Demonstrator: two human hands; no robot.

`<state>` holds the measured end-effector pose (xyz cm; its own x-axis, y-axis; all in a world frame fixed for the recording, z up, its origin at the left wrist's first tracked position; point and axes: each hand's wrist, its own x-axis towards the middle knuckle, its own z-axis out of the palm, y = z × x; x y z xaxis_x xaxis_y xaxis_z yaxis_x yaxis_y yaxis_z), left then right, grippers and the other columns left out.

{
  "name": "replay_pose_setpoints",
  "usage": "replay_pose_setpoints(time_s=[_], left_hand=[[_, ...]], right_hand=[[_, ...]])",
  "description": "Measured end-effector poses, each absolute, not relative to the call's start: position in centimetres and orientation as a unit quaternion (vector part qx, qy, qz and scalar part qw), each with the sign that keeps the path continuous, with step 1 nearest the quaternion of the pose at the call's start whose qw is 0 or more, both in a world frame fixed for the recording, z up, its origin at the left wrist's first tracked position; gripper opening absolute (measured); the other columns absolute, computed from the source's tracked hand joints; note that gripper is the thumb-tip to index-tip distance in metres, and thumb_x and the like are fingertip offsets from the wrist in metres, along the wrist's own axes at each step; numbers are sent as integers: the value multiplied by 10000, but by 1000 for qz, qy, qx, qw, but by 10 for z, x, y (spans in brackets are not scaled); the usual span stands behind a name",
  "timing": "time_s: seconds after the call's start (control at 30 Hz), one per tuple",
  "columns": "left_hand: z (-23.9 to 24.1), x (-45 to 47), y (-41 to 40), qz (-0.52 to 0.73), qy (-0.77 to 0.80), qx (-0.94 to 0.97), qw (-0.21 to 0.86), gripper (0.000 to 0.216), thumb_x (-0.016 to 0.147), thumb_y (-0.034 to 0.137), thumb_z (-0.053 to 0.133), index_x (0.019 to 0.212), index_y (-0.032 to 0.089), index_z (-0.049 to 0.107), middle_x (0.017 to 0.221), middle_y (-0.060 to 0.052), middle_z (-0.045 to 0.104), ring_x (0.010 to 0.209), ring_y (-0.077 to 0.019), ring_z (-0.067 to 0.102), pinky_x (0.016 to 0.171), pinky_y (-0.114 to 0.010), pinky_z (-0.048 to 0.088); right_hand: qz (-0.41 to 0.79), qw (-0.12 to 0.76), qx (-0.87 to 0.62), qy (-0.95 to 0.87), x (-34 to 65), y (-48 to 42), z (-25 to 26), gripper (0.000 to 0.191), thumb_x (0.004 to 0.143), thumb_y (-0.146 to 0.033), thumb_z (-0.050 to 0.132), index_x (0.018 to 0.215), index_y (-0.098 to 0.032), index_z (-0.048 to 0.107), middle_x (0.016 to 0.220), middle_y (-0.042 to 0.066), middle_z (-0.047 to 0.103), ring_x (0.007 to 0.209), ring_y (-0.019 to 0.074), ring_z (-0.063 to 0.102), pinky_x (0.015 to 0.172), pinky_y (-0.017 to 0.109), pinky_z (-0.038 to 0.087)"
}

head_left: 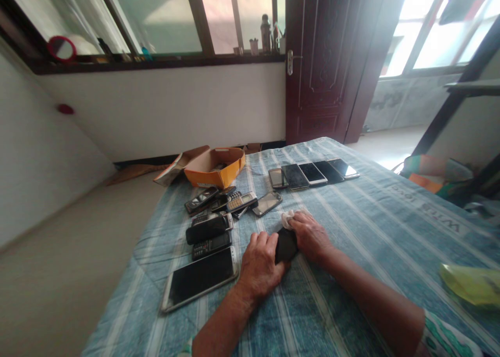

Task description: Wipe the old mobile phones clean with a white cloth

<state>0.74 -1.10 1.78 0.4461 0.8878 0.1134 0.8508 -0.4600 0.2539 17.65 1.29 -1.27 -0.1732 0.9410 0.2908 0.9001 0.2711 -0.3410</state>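
A dark mobile phone [286, 246] lies between my hands, partly covered by the fingers. My left hand [261, 260] grips its left side, with the thumb along the near edge. At the phone's far right end, my right hand [310, 234] is closed on a crumpled white cloth or tissue [288, 219] and presses it against the phone. Left of my left hand rests a large white-framed phone [201, 278]. Beyond it is a loose pile of old keypad phones [211, 245], and a grey-framed phone [267, 204] lies just past my hands.
An orange cardboard box [219, 176] with its lid open stands at the far left of the striped blue bedspread [351, 273]. Several phones [312, 173] lie in a row at the back. A yellow packet [471, 284] is at the right. Behind stands a dark red door [324, 60].
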Motion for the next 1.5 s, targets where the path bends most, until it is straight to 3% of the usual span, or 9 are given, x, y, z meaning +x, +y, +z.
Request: replay_pose_setpoints(time_s=[0.2, 0.53, 0.93, 1.1, 1.5], left_hand=[[13, 6, -11, 125, 503, 851, 82, 315, 703, 294, 663, 984, 180, 578, 971, -66, 575, 958, -261, 481, 848, -369, 414], [15, 6, -11, 133, 508, 845, 99, 300, 699, 284, 659, 970, 182, 579, 975, -67, 573, 951, -259, 482, 821, -366, 420], [9, 5, -11, 139, 504, 846, 102, 255, 725, 260, 617, 965, 193, 562, 996, -63, 567, 967, -253, 485, 848, -371, 410], [13, 6, -11, 128, 511, 842, 114, 317, 711, 245, 616, 1016, 188, 549, 1040, -71, 572, 991, -257, 487, 870, -377, 398], [13, 7, -11, 143, 517, 836, 117, 527, 677, 251, 629, 1185, 166, 515, 1075, -84, 576, 1026, -274, 492, 912, -392, 394]], right_hand=[[26, 253, -578, -775, 187, -13, -21, 309, 870, -55, 400, 1001, -172, 654, 1128, 116, 617, 1126, 225, 495, 980, 346, 385], [49, 214, -552, -804, 165, 24, -11, 281, 868, -70, 413, 922, -165, 672, 959, 72, 651, 949, 189, 552, 921, 305, 386], [12, 271, -497, -824, 166, -6, -22, 221, 886, -102, 460, 974, -182, 647, 1000, 82, 636, 1057, 221, 519, 1001, 362, 351], [24, 256, -484, -836, 159, 1, -19, 197, 874, -108, 487, 849, -202, 658, 904, 52, 650, 929, 195, 548, 985, 350, 355], [12, 193, -621, -760, 186, 14, -13, 274, 848, -68, 423, 862, -196, 666, 931, 74, 645, 907, 199, 545, 839, 307, 378]])
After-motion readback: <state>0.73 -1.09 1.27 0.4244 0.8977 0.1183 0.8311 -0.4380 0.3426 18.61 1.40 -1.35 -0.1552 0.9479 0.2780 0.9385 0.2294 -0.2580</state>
